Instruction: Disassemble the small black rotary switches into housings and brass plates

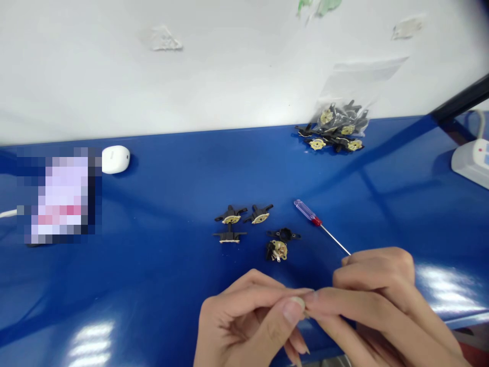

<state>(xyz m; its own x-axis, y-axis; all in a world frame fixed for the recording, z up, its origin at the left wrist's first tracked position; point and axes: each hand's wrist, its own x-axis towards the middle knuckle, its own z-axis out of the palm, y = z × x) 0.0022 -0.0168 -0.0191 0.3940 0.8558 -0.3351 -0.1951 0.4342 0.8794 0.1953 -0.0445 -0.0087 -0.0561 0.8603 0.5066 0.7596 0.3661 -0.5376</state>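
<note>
My left hand [248,316] is closed in a pinch at the lower middle of the head view. Its fingertips meet those of my right hand [382,300], which is pinched too. Whatever lies between the fingers is almost wholly covered; only a tiny pale edge shows. Just beyond the hands lie an opened part with a brass-coloured inside [280,250] and a black plastic housing with two ears [284,234]. A screwdriver [307,211] with a clear and red handle points its shaft toward my right hand.
Left of the opened part sit three black parts with pale round plates [231,216]. Several more lie at the back by a clear plastic bag [340,120]. A white case [115,159] and a blurred phone [63,199] are at left, a white power strip [471,160] at right.
</note>
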